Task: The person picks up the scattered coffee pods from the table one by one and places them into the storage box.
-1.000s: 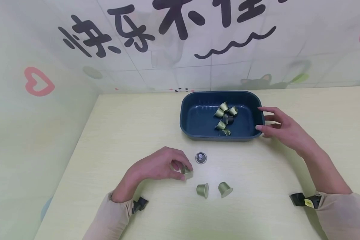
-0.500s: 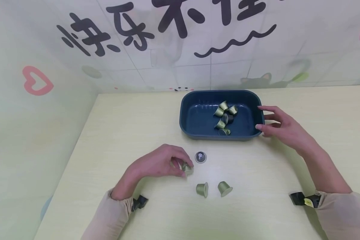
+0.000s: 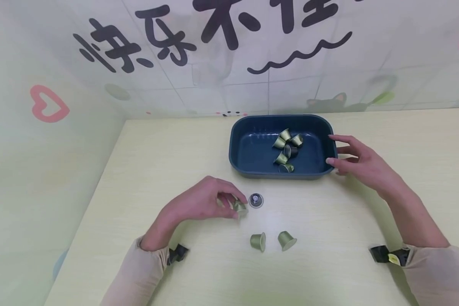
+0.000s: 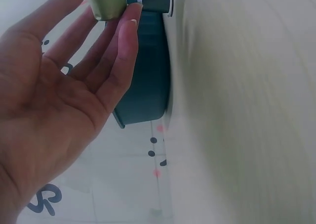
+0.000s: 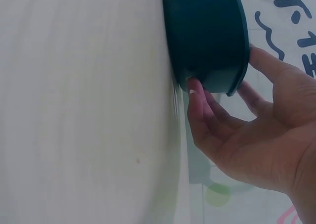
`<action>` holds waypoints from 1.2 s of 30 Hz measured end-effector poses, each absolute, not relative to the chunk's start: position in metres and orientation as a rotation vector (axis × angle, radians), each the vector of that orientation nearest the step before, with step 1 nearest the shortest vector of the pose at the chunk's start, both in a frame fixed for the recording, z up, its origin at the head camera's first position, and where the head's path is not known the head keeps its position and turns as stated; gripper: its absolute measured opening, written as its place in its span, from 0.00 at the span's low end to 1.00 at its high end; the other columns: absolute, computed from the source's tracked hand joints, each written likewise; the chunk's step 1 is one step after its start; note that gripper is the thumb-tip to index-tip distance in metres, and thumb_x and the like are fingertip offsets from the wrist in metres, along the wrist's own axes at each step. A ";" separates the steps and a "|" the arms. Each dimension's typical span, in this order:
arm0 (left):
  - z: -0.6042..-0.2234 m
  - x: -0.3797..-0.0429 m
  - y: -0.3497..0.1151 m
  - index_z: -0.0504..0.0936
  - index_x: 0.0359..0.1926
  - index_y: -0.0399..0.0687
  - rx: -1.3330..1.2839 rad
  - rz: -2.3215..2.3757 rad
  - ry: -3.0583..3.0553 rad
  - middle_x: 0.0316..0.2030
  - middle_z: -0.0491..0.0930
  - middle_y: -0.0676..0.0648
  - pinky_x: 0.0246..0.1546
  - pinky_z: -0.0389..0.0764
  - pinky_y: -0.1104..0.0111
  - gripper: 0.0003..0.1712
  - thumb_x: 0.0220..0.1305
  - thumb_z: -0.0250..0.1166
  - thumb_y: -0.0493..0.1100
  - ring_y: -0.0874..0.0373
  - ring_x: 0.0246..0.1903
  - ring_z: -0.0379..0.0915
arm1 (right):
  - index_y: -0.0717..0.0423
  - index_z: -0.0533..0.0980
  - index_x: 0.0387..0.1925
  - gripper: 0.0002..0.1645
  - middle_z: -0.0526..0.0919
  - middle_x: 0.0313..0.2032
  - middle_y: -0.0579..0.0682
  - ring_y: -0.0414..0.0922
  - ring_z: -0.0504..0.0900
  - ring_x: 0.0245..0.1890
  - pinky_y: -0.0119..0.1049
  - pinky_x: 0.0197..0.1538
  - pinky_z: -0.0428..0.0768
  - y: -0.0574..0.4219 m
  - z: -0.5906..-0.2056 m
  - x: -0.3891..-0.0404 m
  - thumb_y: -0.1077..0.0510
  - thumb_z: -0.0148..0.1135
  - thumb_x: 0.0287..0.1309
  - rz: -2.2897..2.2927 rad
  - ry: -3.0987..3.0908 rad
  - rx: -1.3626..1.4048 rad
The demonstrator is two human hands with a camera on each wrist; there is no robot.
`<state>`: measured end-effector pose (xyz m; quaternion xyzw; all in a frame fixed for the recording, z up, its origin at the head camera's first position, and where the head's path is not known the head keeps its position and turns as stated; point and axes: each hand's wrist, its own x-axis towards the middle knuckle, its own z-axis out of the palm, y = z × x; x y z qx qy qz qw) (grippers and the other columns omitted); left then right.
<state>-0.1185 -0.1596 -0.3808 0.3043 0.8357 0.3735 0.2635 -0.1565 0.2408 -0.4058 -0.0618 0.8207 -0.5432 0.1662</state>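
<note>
My left hand pinches a green coffee capsule between thumb and fingers, close over the table; the left wrist view shows that capsule at the fingertips. Just right of it a dark coffee capsule stands rim down on the table. At the dark blue bin, my right hand grips the right end wall, thumb and index finger over the rim and other fingers outside. In the right wrist view these fingers touch the bin's outer wall. Several green capsules and a dark one lie inside the bin.
Two more green capsules, one on the left and one on the right, lie on their sides nearer the front of the pale wooden table. Behind the bin rises a wall with printed lettering; another wall borders the left side.
My left hand has moved slightly away from me, toward the bin, carrying the green capsule up beside the dark capsule. The right hand keeps its place on the bin.
</note>
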 end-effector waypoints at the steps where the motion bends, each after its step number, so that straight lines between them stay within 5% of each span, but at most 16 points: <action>1: -0.380 -0.119 -0.159 0.87 0.48 0.53 0.818 1.011 2.261 0.40 0.85 0.61 0.43 0.82 0.66 0.18 0.54 0.77 0.39 0.67 0.38 0.82 | 0.43 0.55 0.77 0.41 0.65 0.66 0.64 0.30 0.79 0.46 0.30 0.45 0.81 0.241 -0.406 -0.156 0.49 0.61 0.68 -1.541 2.338 -0.177; 36: -0.354 -0.153 -0.150 0.86 0.49 0.45 0.956 1.142 2.388 0.43 0.85 0.57 0.45 0.81 0.69 0.18 0.57 0.75 0.40 0.64 0.39 0.81 | 0.44 0.55 0.76 0.40 0.66 0.64 0.64 0.33 0.81 0.43 0.31 0.44 0.82 0.242 -0.410 -0.157 0.51 0.61 0.69 -1.571 2.331 -0.208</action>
